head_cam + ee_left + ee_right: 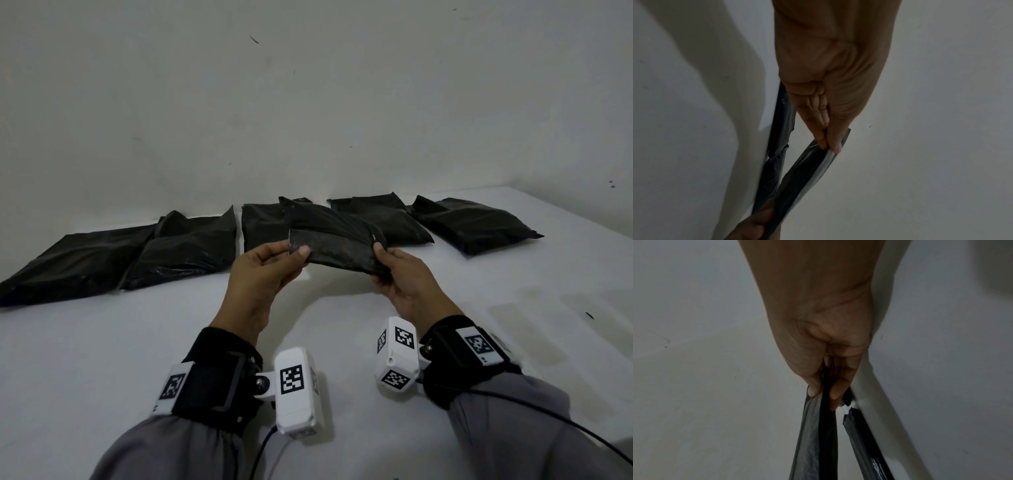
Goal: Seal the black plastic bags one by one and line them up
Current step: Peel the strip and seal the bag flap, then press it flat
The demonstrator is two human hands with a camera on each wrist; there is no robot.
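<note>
1. Black, crinkled plastic mailer bag is the one in hand: it hangs above the white tabletop, in front of the row of bags along the wall, its mouth edge turned toward the person.
2. At that mouth a flap with a glossy strip stands away from the bag's body in the left wrist view, so I judge this bag not yet sealed.
3. Holding one end of the flap, the left hand pinches it between thumb and fingers.
4. At the other end, the right hand pinches the bag's edge between thumb and fingers, which the right wrist view confirms.
5. Behind the held bag, black plastic bags lie flat on the tabletop in a rough row along the pale wall: two to the left of the held bag, one partly hidden directly behind it, two to the right.
6. Whether each of those is sealed cannot be told; their being laid out suggests they are finished.
7. No other loose bag shows in front of the row, so this may be the last one, though the view does not cover the whole tabletop.
8. Left to do, by my reading: press the flap down along its length, then set the bag into the row.
</note>
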